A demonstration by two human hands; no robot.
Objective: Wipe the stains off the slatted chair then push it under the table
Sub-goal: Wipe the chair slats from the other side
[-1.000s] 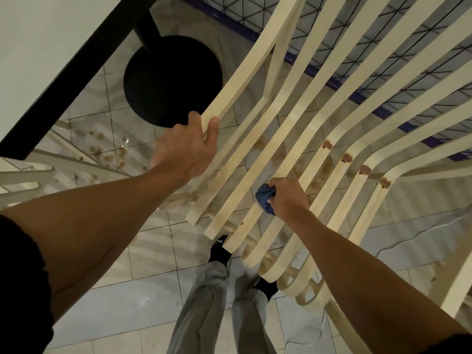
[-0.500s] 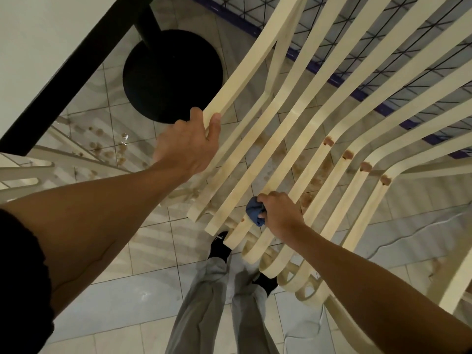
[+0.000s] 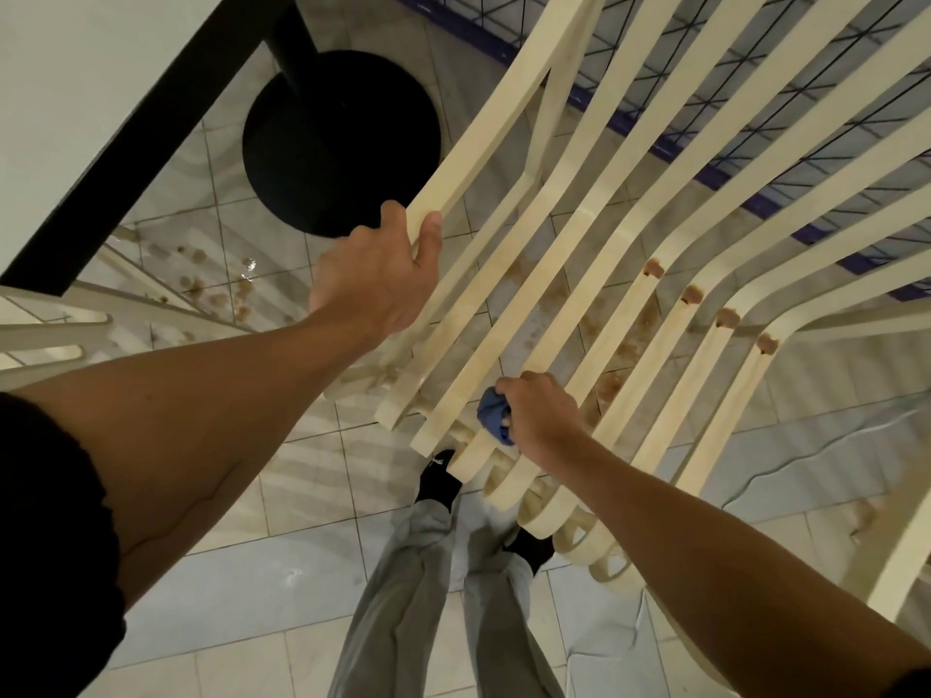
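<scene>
The cream slatted chair [image 3: 579,229] fills the right half of the head view, its seat slats running toward me. My left hand [image 3: 375,282] grips the end of the leftmost slat. My right hand [image 3: 541,418] holds a bunched blue cloth [image 3: 494,414] pressed on a middle slat near the seat's front edge. Brown stains [image 3: 692,294] sit at the bends of several right-hand slats, and faint brown streaks run down those slats. The white table top with a black edge [image 3: 166,108] is at the upper left.
The table's round black base [image 3: 342,143] stands on the tiled floor just left of the chair. Brown spots [image 3: 216,289] dot the tiles below the table and under the seat. A second cream chair [image 3: 45,340] shows at the left edge. My feet [image 3: 438,476] stand at the seat front.
My right hand with the blue cloth has slid down the slat toward the seat's front edge. My left hand has kept its grip on the leftmost slat.
</scene>
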